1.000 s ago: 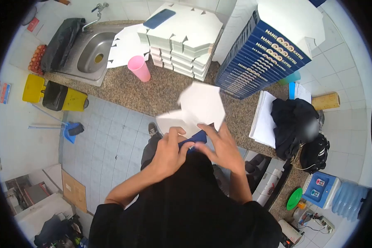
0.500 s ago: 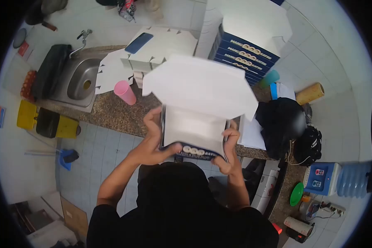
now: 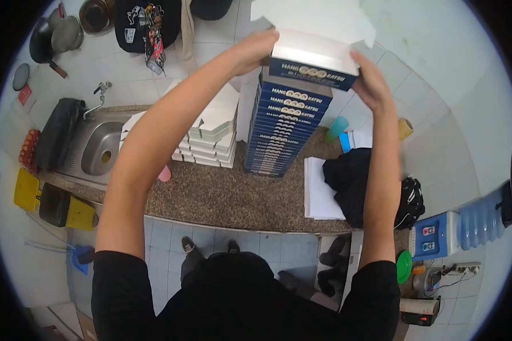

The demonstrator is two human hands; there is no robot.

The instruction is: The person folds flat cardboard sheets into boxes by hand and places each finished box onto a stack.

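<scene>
A folded takeaway box point(image 3: 314, 73) with a dark blue printed front and a white lid raised at the back is held high between both my hands. My left hand point(image 3: 257, 52) grips its left side, and my right hand point(image 3: 372, 82) has hold of the right side. Just beneath it rises a tall stack of matching blue boxes point(image 3: 279, 133) on the counter. The held box overlaps the top of that stack in this view. To the left lies a pile of flat white box blanks point(image 3: 219, 122), partly covered by my left forearm.
The speckled counter point(image 3: 227, 199) runs across to a metal sink point(image 3: 100, 150). A pink cup point(image 3: 164, 174) shows by my left forearm. On the right are a green-blue cup point(image 3: 337, 128), white papers point(image 3: 320, 190), black cloth point(image 3: 350, 176) and a water dispenser point(image 3: 435, 234).
Both hands have lifted the box up and away from my body, from over the counter's front edge to the top of the stack. The view has shifted too.
</scene>
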